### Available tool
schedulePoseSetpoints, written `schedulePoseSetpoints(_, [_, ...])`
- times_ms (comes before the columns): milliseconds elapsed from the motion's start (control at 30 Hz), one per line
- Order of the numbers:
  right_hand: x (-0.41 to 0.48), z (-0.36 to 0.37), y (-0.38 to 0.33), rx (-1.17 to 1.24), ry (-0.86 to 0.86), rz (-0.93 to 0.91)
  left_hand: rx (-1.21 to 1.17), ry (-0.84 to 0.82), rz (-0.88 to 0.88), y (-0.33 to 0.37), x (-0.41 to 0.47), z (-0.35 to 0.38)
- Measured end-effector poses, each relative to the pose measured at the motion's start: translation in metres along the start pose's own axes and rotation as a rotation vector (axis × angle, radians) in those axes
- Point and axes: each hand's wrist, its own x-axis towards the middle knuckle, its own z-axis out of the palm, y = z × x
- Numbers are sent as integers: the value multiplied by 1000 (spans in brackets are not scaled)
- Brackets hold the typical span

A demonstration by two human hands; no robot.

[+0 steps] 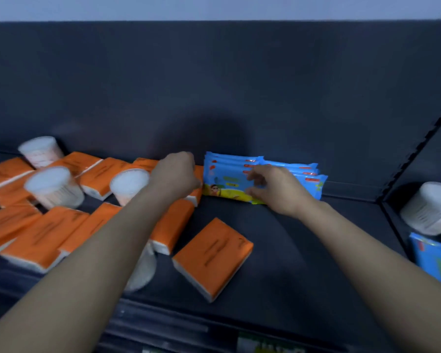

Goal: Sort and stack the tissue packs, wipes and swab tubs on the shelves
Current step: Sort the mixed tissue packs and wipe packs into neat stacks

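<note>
Hands [275, 189] pinching blue wipes stack [229, 174] w/ fingers.

Orange tissue packs [211, 256], blue-and-yellow wipes [229, 178], white swab tubs [54, 187], dark shelf [290, 250]

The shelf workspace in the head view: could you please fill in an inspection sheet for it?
Surface: dark shelf, bare at the middle.
Job's things: blue wipes stack at the back wall; orange tissue packs scattered left; swab tubs among them.
Clutter: another tub and wipes in the right bay.
Grippers: left hand beside the stack's left end, grip unclear; right hand pinching its top pack.
Cables: nothing seen.
Surroundings: dark back panel.
</note>
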Motion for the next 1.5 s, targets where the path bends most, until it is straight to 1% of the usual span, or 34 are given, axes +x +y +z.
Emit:
schedulePoseSetpoints(67, [-1,12,-25,128,-252,26,-27,-134,-38,-26,-9,-12])
schedulePoseSetpoints(133, [-2,23,-46,102,-482,56,2,-274,-77,-49,-17,-19])
schedulePoseSetpoints(200, [-5,29,-60,21,-639,89,137,-363,-59,-63,-24,-22])
schedulePoseSetpoints(267, [-8,33,-69,-16,-721,144,219,-448,-36,-71,-29,-20])
schedulePoseSetpoints(367, [-15,34,-76,-24,-742,234,238,-561,-19,-71,-31,-14])
schedulePoseSetpoints(533, [-32,32,-72,-20,-631,371,289,-703,26,-51,-33,-8])
schedulePoseSetpoints(633, [-46,28,-67,-1,-526,415,340,-733,52,-50,-30,-6])
schedulePoseSetpoints(733, [-57,25,-59,51,-441,449,315,-713,34,-55,-24,2])
schedulePoseSetpoints(800, [-63,26,-55,129,-416,464,245,-672,24,-54,-25,3])
schedulePoseSetpoints(967, [-72,10,-43,331,-422,465,51,-545,-8,-44,-29,-4])
schedulePoseSetpoints(1033, [-78,-4,-29,414,-349,492,-70,-502,-11,-36,-31,-8])
schedulePoseSetpoints(1100, [-90,-20,-11,485,-255,517,-252,-458,-12,-24,-32,-12])
schedulePoseSetpoints(1167, [-107,-39,9,563,-157,548,-391,-399,16,0,-38,-18])
schedulePoseSetpoints(1233, [-127,-59,30,608,-44,566,-543,-378,22,35,-49,-19])
schedulePoseSetpoints(1333, [-166,-89,66,708,182,629,-764,-417,35,101,-66,-11])
schedulePoseSetpoints(1400, [-201,-112,91,732,319,661,-837,-461,71,150,-78,-1])
schedulePoseSetpoints(1500, [-258,-146,126,750,476,701,-899,-536,158,226,-98,15])
